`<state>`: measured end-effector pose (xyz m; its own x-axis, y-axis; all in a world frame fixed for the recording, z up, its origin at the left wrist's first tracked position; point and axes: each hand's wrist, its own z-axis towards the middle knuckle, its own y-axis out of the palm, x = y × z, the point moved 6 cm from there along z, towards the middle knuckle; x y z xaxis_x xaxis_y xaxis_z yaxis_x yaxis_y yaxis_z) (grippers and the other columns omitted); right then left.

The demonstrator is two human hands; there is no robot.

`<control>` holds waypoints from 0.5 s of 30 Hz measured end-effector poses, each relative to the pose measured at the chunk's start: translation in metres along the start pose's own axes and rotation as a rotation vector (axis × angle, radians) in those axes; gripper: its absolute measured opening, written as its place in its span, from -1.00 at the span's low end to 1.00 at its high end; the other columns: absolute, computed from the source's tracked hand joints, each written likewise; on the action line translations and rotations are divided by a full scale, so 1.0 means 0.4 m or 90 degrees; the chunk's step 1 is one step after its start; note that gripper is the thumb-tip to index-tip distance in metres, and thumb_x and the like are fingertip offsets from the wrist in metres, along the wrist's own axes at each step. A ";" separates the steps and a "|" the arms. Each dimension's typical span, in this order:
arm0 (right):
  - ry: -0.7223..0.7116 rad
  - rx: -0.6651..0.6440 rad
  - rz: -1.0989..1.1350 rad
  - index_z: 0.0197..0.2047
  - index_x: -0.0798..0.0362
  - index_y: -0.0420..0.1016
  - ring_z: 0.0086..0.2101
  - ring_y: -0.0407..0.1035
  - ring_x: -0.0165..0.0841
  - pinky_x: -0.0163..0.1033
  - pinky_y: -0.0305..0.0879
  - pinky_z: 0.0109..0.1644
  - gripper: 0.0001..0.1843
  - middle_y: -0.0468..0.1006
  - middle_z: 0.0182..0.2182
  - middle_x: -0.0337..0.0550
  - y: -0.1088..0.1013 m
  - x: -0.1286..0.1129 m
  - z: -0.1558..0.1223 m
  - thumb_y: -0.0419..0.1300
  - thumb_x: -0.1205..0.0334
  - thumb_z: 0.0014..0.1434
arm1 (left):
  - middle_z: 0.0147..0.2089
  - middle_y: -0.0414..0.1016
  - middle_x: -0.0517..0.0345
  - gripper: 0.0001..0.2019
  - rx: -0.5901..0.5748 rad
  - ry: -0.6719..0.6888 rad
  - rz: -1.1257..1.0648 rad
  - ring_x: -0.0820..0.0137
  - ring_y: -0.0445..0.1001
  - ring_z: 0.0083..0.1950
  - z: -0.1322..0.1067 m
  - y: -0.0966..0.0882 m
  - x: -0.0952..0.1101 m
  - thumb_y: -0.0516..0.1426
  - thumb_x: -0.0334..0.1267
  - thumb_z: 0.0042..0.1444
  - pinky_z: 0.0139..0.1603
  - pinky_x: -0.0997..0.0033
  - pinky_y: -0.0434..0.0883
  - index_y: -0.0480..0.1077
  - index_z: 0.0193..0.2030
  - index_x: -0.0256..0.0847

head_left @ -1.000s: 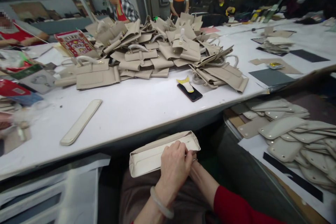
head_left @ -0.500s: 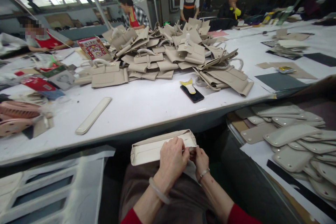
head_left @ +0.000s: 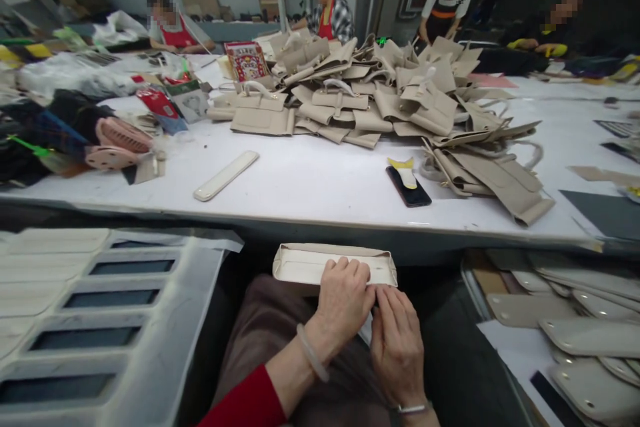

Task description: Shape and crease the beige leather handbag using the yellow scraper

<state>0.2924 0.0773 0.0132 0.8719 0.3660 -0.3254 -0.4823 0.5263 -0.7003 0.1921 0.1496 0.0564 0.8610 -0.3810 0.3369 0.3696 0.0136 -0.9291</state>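
Note:
Over my lap is a long, shallow bag piece (head_left: 300, 267), beige outside and cream inside, its open side facing me. My left hand (head_left: 343, 300) is closed on its near edge, fingers curled over the right half of the inside. Close against it, my right hand (head_left: 399, 340) has its fingers bent together at the near right corner of the same piece. Where the fingertips meet, details are hidden. On the table beyond lies a narrow cream strip (head_left: 226, 175) with rounded ends.
Beige unfinished handbags (head_left: 345, 100) are heaped across the white table (head_left: 310, 180). A phone (head_left: 409, 188) lies near its front edge. Studded cream panels (head_left: 585, 333) are stacked at right; a slotted translucent tray (head_left: 165, 320) stands at left. Several people sit or stand beyond the table.
The view has swung left, so the table things appear further right. My right hand has turned over, its back now showing, and stays by the bag piece's near right corner.

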 end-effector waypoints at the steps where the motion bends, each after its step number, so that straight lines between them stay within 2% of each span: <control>1: -0.001 -0.006 -0.018 0.27 0.19 0.27 0.15 0.25 -0.03 0.17 0.30 0.19 -0.54 0.46 0.08 0.14 0.004 -0.002 -0.001 0.04 0.42 0.32 | -0.26 0.47 0.15 -0.90 0.001 -0.004 -0.012 0.22 0.35 -0.15 -0.002 -0.001 -0.005 0.17 -0.23 0.21 -0.12 0.16 0.19 0.34 -0.29 -0.16; 7: -0.012 -0.028 -0.066 0.18 0.23 0.35 0.12 0.27 0.02 0.19 0.31 0.15 -0.63 0.45 0.04 0.21 0.017 -0.026 0.006 0.08 0.37 0.32 | -0.26 0.47 0.14 -0.92 0.012 -0.041 -0.071 0.23 0.34 -0.15 -0.020 -0.009 -0.038 0.14 -0.24 0.21 -0.12 0.16 0.18 0.36 -0.31 -0.14; 15: -0.040 -0.020 -0.012 0.24 0.21 0.29 0.09 0.28 0.02 0.21 0.34 0.10 -0.58 0.44 0.00 0.22 0.043 -0.079 0.029 0.03 0.39 0.34 | -0.24 0.45 0.12 -0.94 0.016 -0.067 -0.087 0.24 0.33 -0.14 -0.042 -0.030 -0.080 0.14 -0.28 0.18 -0.09 0.14 0.20 0.35 -0.31 -0.16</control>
<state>0.2554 0.0836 0.0190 0.8731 0.4041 -0.2727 -0.4625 0.5096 -0.7256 0.1543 0.1461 0.0542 0.8335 -0.2825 0.4749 0.4930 -0.0081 -0.8700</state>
